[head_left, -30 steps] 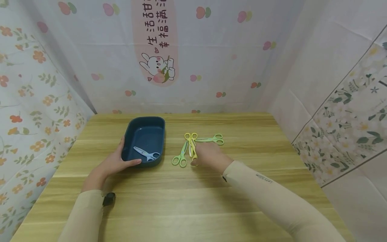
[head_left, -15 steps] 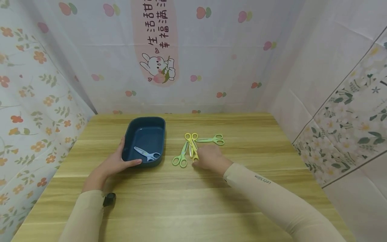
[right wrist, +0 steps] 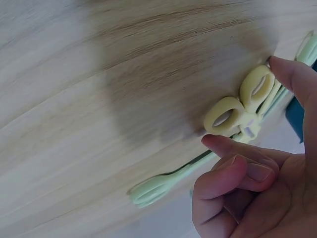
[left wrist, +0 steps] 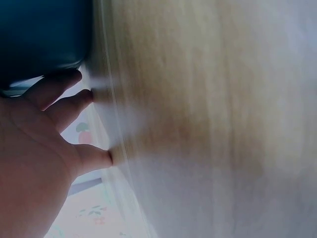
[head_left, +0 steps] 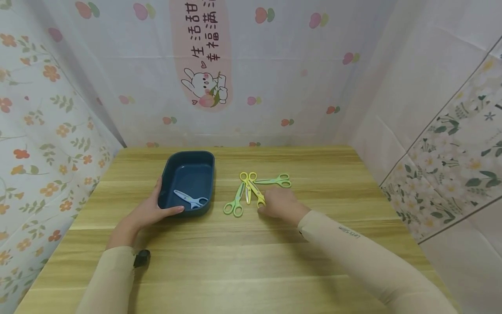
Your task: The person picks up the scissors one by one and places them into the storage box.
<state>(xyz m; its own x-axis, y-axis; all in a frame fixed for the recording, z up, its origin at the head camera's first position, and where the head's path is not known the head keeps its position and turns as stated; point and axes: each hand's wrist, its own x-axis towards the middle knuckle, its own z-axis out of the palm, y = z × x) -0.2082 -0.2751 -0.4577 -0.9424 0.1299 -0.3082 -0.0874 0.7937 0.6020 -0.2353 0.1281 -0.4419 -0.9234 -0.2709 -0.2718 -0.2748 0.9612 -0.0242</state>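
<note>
In the head view my right hand (head_left: 280,201) pinches the handle loops of yellow scissors (head_left: 256,190) between thumb and index finger. The right wrist view shows these scissors (right wrist: 247,101) handle-on, a fingertip at either side, the other fingers curled. Their blades point away to the left, close to a second yellow pair (head_left: 248,183). Green scissors (head_left: 235,205) lie left of them, and another green pair (head_left: 280,180) lies beyond my hand. My left hand (head_left: 147,211) rests against a dark blue box (head_left: 213,174), fingers at its left wall, thumb at the near rim.
Light blue scissors (head_left: 190,199) lie inside the box. The wooden table (head_left: 219,270) ends at a patterned curtain (head_left: 266,78) behind. Floral panels stand at the left and right sides.
My right hand has shifted slightly right, and the handles of the yellow scissors have swung right with it. The left hand and the box have stayed in place.
</note>
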